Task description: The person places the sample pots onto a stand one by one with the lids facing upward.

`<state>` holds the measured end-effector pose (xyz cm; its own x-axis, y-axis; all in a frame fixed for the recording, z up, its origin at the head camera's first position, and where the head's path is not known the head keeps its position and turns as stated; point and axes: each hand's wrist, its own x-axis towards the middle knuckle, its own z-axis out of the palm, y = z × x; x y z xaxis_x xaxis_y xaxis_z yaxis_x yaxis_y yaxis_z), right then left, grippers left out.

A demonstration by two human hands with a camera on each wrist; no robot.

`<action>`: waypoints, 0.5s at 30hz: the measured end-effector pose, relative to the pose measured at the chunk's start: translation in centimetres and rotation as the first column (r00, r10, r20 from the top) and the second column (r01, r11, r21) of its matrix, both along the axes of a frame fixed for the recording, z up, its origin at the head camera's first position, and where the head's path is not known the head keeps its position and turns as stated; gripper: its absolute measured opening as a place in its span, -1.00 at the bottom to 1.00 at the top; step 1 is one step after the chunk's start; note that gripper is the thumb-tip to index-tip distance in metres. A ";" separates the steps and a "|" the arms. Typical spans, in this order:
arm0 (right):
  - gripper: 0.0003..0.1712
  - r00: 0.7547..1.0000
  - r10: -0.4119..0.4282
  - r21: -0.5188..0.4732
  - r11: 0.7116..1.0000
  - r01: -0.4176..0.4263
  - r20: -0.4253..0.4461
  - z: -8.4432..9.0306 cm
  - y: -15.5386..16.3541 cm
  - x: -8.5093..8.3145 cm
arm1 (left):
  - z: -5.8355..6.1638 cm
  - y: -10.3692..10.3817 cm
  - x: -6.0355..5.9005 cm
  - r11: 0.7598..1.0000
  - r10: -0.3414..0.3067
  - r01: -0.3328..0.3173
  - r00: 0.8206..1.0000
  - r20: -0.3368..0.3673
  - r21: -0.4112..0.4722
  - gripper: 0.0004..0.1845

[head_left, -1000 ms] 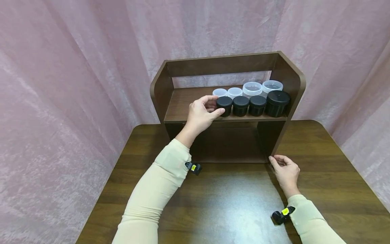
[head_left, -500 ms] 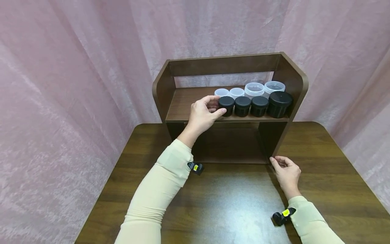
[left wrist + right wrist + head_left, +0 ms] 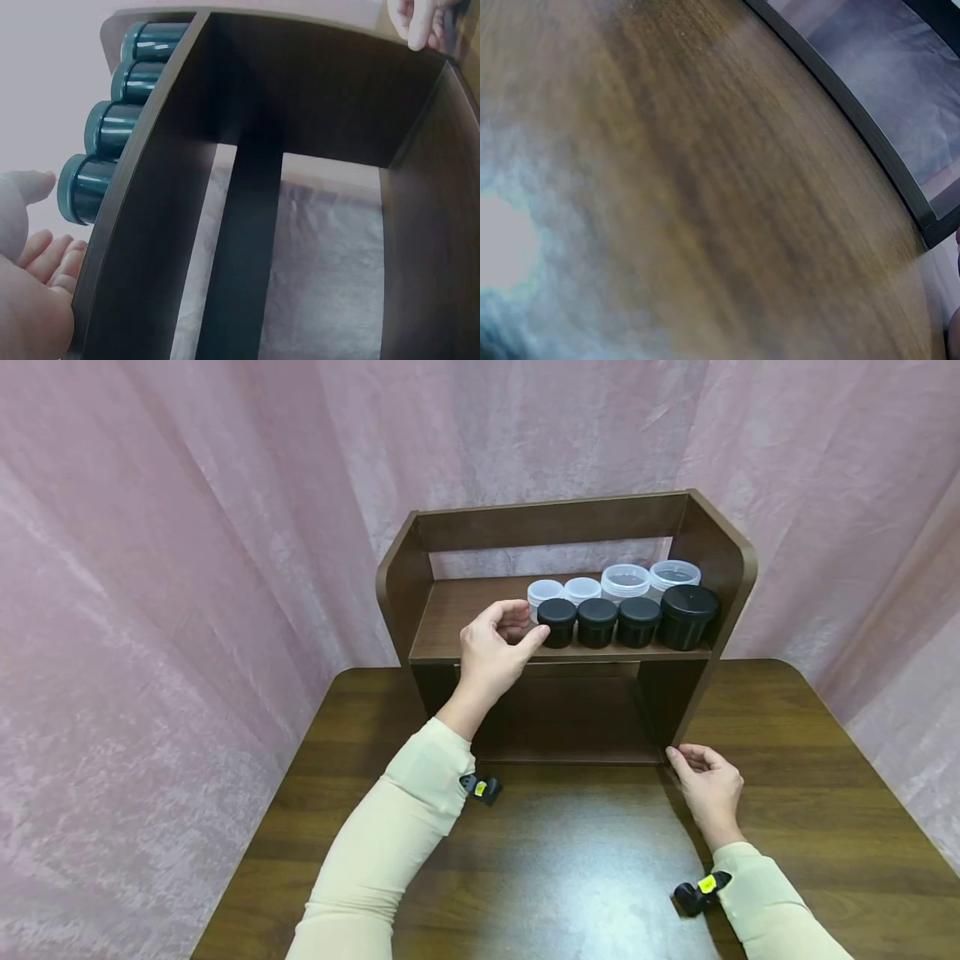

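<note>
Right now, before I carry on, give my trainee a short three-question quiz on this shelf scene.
1. True or false: the left hand is at the leftmost black jar on the shelf.
2. How many black jars stand in the front row? A) three B) four C) six
3. Fill in: the right hand rests on the table by the shelf's lower ______ corner.

Key: 1 true; 2 B; 3 right.

Both arms wear long, close-fitting cream sleeves that end at the wrists, leaving the left hand (image 3: 495,647) and right hand (image 3: 708,789) bare. A small black clip with a yellow tag hangs under each forearm.
</note>
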<state>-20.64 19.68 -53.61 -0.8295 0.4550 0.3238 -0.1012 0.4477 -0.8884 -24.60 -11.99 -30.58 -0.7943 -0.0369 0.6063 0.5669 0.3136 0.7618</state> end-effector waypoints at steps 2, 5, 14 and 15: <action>-0.72 1.000 0.006 0.001 1.000 -0.006 -0.006 0.0 -0.1 -0.1 | -0.4 -0.3 0.4 1.000 0.014 -0.013 0.999 -0.036 0.019 -0.64; -0.70 1.000 0.021 -0.007 1.000 -0.021 -0.022 0.0 -0.3 -0.5 | -0.6 -1.1 1.7 0.999 0.023 -0.021 0.998 -0.064 0.026 -0.69; -0.64 0.997 0.080 -0.038 0.996 -0.081 -0.012 0.7 0.2 -0.7 | -3.9 -6.6 5.9 0.997 0.002 -0.005 0.999 -0.042 -0.080 -0.77; -0.62 0.995 0.102 -0.024 0.995 -0.102 0.005 1.1 0.5 -0.5 | -4.2 -7.4 6.3 0.994 0.012 -0.017 0.999 -0.050 -0.110 -0.77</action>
